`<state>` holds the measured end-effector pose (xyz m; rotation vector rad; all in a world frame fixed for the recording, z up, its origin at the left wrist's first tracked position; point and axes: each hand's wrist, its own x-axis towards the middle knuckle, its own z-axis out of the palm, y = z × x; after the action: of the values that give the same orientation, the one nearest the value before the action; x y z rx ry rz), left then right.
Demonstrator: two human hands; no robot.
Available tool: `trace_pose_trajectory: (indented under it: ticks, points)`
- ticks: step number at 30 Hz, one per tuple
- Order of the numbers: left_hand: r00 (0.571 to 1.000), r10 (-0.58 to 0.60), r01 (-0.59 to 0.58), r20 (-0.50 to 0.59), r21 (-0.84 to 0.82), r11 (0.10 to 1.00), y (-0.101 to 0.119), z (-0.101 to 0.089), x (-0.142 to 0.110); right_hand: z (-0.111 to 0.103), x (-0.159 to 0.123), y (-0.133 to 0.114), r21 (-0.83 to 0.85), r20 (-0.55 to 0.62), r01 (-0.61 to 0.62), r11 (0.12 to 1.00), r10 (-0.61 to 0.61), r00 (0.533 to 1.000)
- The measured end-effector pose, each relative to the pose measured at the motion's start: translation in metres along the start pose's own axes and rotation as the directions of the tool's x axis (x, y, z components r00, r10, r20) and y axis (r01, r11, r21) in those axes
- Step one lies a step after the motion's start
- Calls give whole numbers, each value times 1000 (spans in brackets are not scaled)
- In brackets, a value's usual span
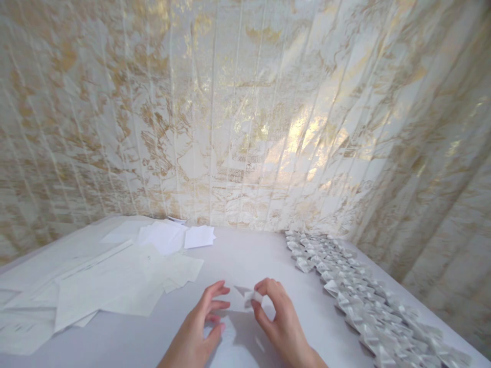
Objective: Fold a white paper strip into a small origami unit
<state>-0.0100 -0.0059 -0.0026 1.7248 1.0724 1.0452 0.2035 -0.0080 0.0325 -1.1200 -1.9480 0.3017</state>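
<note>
Between the thumb and forefinger of my right hand (282,319) is a small folded piece of white paper (249,296), pinched at its right end just above the table. A pointed flap of it sticks out toward the upper left. My left hand (203,324) hovers to the left of the paper, apart from it. Its fingers are bent and spread, with nothing between them. The shadows of both hands fall on the white table (245,255) below.
Long rows of small folded paper pieces (345,286) run along the table's right side. Loose paper sheets (111,286) overlap on the left. Farther back lie white paper pieces (163,235) and a small stack of cut paper (199,237). A gold-patterned curtain (245,128) hangs behind the table.
</note>
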Motion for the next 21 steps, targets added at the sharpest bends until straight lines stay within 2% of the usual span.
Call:
trace_pose_trajectory:
  ticks: [2,3,6,8,12,15,18,21]
  points:
    - [995,96,-91,-24,163,982,-3,-1,-4,1,-1,1,-258,106,202,945,-180,978]
    - [988,156,-148,-16,235,961,-3,0,-6,4,-1,1,-354,176,270,895,-219,960]
    - [954,298,-292,38,359,887,-2,3,-14,17,-4,-2,-513,306,330,792,-191,933]
    - [949,306,-313,79,382,870,0,6,-17,24,-5,-5,-540,345,321,778,-143,928]
    - [976,155,-205,151,413,887,5,8,-15,26,-8,-6,-458,385,238,857,-51,922]
    - [989,72,-125,133,453,883,10,5,-11,19,-8,-4,-319,392,177,931,-40,919]
    - [987,99,-148,125,486,861,13,0,-7,10,-5,1,-162,383,74,984,-6,924]
    - [982,151,-190,117,541,819,12,-5,-5,4,0,7,-60,351,-68,996,85,932]
